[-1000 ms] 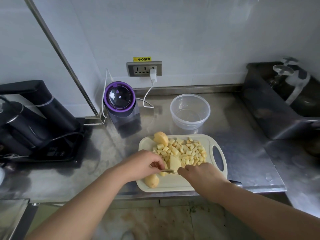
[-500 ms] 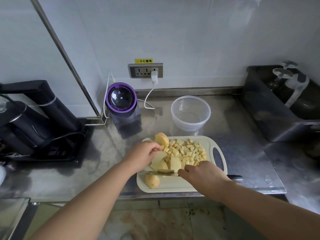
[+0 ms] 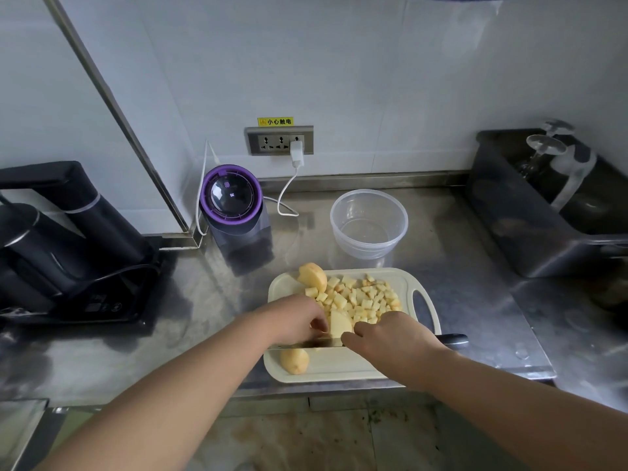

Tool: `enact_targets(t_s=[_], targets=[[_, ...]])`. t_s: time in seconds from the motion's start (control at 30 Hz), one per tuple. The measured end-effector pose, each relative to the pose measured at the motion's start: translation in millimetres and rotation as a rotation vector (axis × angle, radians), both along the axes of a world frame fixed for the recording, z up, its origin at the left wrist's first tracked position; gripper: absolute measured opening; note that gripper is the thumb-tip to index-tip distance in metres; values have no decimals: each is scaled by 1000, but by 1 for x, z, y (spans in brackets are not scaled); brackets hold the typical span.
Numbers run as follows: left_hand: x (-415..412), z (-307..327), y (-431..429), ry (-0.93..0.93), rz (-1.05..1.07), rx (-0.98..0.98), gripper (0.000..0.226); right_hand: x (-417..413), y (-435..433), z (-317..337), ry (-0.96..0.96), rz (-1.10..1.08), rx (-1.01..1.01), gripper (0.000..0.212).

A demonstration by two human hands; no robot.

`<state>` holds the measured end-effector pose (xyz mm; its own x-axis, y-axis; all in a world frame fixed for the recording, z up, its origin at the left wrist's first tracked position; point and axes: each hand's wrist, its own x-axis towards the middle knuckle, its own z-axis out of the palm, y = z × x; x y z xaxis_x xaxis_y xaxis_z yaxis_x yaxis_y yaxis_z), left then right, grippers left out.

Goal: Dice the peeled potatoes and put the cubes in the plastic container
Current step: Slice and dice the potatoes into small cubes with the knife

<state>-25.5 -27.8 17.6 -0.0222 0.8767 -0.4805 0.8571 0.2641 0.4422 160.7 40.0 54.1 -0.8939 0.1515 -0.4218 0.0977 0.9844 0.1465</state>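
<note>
- Stainless-steel counter [image 3: 204, 300] against a white wall carries a pale cutting board [image 3: 339, 377] at its front edge.
- At the centre, the right hand [image 3: 390, 338] is curled closed over the knife [image 3: 324, 342]. The blade lies across the board pointing left, and the dark handle end pokes out past the wrist.
- Just beyond the blade, the left hand [image 3: 295, 321] has its fingers bent, and the tips pinch the left side of a flat-faced potato piece [image 3: 339, 322] to steady it.
- Behind that piece, a pile of cubes [image 3: 365, 297] covers the far right of the board.
- A rounded potato half [image 3: 312, 277] sits at the board's far left corner, and a small chunk [image 3: 295, 361] lies on the near side of the blade.
- The plastic container [image 3: 368, 222] stands behind the board, apart from it, and looks empty.
- Dicing seems well along but unfinished: three larger pieces are uncut, and no cubes have gone into the container yet.
</note>
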Motion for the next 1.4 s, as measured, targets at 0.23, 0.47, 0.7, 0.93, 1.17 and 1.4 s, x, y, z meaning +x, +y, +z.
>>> enact_targets(t_s=[0.23,0.47,0.7,0.93,1.17,1.4], targets=[[-10,-12,10,143,-62,-20,31,2,7,-6,27,12,-10,51],[-30,-6,23,170,141,265,26,38,43,-13,172,-125,8,50],[-3,-9,20,236,170,291,27,52,63,-7,337,-596,-114,21],[39,-36,31,519,-38,222,43,46,64,-6,416,-736,-149,15],[39,-27,26,304,61,229,20,46,62,-10,438,-711,-162,18],[-7,-19,-7,-258,453,141,9,43,59,-13,442,-707,-182,20]])
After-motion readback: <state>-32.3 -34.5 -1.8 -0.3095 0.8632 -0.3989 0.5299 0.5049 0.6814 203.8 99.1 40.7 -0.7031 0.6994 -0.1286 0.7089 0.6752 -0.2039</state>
